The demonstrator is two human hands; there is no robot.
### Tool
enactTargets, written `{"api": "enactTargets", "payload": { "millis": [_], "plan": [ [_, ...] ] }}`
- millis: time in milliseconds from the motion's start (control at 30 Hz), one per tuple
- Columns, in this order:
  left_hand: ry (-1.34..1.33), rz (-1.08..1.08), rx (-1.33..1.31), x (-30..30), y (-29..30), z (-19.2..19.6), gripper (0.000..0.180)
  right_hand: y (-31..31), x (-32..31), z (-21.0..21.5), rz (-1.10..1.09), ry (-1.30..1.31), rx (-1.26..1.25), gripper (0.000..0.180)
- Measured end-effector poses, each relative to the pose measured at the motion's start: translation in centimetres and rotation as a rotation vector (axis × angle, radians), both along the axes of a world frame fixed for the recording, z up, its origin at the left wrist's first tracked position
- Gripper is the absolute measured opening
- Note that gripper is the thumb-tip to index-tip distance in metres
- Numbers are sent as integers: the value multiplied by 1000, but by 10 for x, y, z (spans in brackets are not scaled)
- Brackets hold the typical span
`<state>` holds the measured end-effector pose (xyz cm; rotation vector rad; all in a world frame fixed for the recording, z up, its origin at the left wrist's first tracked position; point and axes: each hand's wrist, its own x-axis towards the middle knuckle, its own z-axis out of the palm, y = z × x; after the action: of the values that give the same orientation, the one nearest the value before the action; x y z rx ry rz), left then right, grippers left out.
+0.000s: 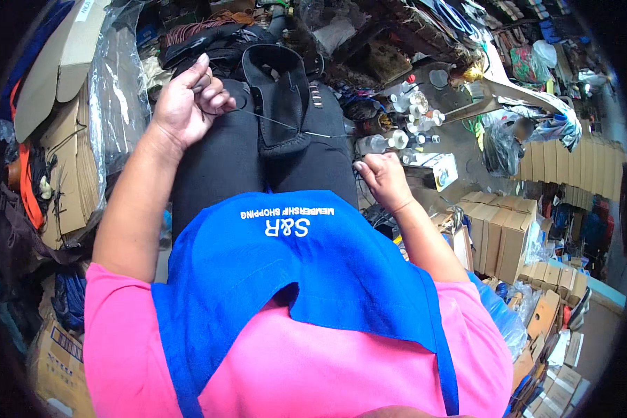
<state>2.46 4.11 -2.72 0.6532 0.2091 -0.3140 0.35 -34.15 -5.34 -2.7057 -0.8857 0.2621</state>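
On my lap, between the thighs of my black trousers, stands a black shoe (285, 111) with its opening toward the far side. My left hand (191, 101) is raised to the left of it, fingers curled closed on a dark thread (261, 115). That thread runs taut down to the shoe's side. A thin pale line, perhaps a needle or another stretch of thread (320, 134), lies just right of the shoe. My right hand (384, 180) is a closed fist beside my right thigh; whatever it may hold is hidden.
Several small bottles (380, 143) crowd the right, beyond my right hand. Cardboard boxes (498, 233) stand farther right. At left are flattened cardboard (66, 160) and clear plastic sheeting (122, 90). Dark bags and coiled cord (202, 31) lie at the far side. A blue apron (292, 272) covers my front.
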Motion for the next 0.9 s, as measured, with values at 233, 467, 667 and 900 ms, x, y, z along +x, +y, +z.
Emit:
{"api": "enactTargets", "payload": {
  "millis": [233, 467, 667, 900],
  "plan": [
    [-30, -26, 1312, -23, 68, 2, 38, -24, 39, 10, -793, 627, 914, 58],
    [-746, -271, 1615, -57, -48, 29, 40, 116, 76, 85, 116, 197, 204, 59],
    [-851, -208, 1742, -63, -63, 2, 30, 144, 84, 93, -4, 451, -149, 53],
    [-891, -177, 1648, -60, -56, -7, 29, 137, 50, 95, -98, 313, -137, 32]
  ]
}}
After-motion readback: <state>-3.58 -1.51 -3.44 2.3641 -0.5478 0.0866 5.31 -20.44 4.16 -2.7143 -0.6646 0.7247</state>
